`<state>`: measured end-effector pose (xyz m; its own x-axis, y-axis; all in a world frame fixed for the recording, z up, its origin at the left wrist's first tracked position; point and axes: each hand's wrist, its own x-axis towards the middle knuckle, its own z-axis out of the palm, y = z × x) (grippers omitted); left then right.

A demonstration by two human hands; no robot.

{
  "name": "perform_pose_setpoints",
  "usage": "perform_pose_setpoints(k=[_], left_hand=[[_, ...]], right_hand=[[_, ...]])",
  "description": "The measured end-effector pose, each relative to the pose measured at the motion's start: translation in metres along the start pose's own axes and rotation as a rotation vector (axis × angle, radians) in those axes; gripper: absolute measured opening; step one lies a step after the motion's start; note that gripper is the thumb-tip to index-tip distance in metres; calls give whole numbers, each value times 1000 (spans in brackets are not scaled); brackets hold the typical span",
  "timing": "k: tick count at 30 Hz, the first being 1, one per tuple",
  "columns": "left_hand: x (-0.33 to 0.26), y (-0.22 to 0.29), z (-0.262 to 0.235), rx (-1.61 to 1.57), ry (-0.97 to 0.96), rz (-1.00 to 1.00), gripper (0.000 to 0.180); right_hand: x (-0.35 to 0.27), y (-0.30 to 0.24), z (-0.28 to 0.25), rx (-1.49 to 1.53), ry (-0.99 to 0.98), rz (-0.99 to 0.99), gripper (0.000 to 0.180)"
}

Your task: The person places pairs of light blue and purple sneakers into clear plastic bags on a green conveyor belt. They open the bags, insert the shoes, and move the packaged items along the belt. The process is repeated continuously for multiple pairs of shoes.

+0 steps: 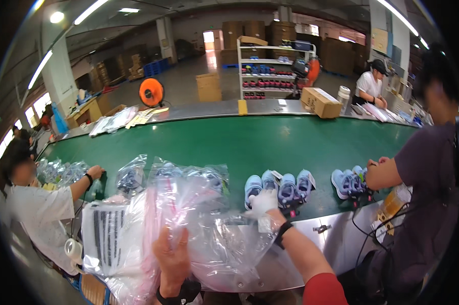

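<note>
My left hand, bare, closes its fingers on a clear plastic bag that spreads over the belt's near edge. In a white glove, my right hand is at the near end of a pair of light blue shoes, with its fingers bent onto one of them and partly hidden. A second pair of blue shoes with a white hang tag sits just to their right. Behind the bag in my left hand, several bagged shoes lie on the green belt.
A stack of clear bags lies at the left. Co-workers sit left and stand right; the right one's hands are by more blue shoes. A carton and a white bottle stand on the far ledge. Black cables hang at the right.
</note>
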<state>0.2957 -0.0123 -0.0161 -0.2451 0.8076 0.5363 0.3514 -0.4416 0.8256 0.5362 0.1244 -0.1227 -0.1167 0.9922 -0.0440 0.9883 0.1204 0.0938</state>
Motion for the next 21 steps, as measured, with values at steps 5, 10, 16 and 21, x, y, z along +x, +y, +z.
perform_pose_setpoints(k=[5,10,16,21], left_hand=[[3,11,-16,36,-41,4,12],[4,14,-28,-64,-43,-141,16],[5,2,-22,-128,-141,-177,22],[7,21,2,-166,-218,-68,20]], right_hand=[[10,-11,20,121,89,224,40],[6,4,2,546,309,251,48],[-101,42,-79,2178,475,-212,39],[-174,53,-112,1748,312,-609,43]])
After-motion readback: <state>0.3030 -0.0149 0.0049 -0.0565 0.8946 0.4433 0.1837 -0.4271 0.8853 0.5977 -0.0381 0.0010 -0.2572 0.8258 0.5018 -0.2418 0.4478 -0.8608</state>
